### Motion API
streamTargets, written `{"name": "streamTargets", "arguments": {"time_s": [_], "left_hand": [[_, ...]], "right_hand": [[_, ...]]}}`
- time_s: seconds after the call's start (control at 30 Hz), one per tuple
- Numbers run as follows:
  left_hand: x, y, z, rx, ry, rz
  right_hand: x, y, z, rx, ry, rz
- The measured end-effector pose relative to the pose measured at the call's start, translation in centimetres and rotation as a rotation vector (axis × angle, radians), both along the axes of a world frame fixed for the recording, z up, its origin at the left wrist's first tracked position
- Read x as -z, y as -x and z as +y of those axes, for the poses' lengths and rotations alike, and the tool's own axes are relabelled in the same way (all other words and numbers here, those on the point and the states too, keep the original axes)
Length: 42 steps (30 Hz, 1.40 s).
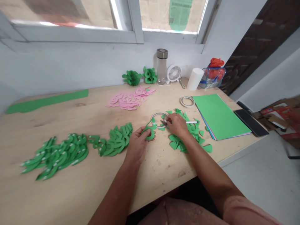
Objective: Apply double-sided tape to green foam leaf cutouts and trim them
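My left hand point(138, 144) is closed on a curved green foam piece point(149, 132) near the middle of the wooden table point(77, 184). My right hand point(177, 125) is closed on a small pair of scissors point(164, 122) whose tips point left at a roll of clear tape point(158, 119). A white pen-like stick point(191, 122) pokes out to the right of that hand. Green offcuts point(187, 140) lie under and around my right wrist. A long row of finished green curved pieces point(70, 150) stretches leftward from my left hand.
Pink cut shapes point(130, 99) lie farther back. Two green foam flowers point(132, 77), a glass bottle point(161, 65), a small fan point(173, 73), a white paper roll point(195, 78) and a clear bag point(212, 77) stand by the wall. Green foam sheets point(219, 117), a tape ring point(187, 101), a phone point(251, 122) and a green strip point(47, 101) are also here.
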<state>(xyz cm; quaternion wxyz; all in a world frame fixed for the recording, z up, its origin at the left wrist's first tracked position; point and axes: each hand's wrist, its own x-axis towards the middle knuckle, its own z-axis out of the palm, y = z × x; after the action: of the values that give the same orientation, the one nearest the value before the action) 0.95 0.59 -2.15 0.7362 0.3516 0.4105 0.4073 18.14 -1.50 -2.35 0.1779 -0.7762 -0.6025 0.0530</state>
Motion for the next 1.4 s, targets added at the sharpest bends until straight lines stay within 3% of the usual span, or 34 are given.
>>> {"name": "streamTargets", "arguments": {"time_s": [0.67, 0.8, 0.9, 1.03, 1.13, 1.23, 1.4], "left_hand": [[-0.4, 0.0, -0.1, 0.007, 0.017, 0.009], [-0.3, 0.0, 0.0, -0.013, 0.006, 0.005], [-0.3, 0.0, 0.0, -0.022, 0.008, -0.009], [-0.3, 0.1, 0.0, -0.057, 0.021, -0.045], [-0.3, 0.1, 0.0, -0.113, 0.049, -0.092], [-0.4, 0.0, 0.2, -0.154, 0.056, -0.146], [-0.4, -0.1, 0.2, -0.204, 0.021, -0.148]], "right_hand": [[0.3, 0.0, 0.3, 0.027, 0.001, -0.01], [0.3, -0.1, 0.3, 0.049, -0.058, 0.12], [0.1, -0.1, 0.3, 0.07, -0.156, 0.34], [-0.8, 0.5, -0.1, -0.057, -0.234, 0.897], [-1.7, 1.4, -0.6, -0.21, -0.197, 1.15], [-2.2, 2.6, -1.1, -0.354, -0.121, 1.192], [-1.8, 4.3, -1.6, -0.469, -0.019, 1.041]]}}
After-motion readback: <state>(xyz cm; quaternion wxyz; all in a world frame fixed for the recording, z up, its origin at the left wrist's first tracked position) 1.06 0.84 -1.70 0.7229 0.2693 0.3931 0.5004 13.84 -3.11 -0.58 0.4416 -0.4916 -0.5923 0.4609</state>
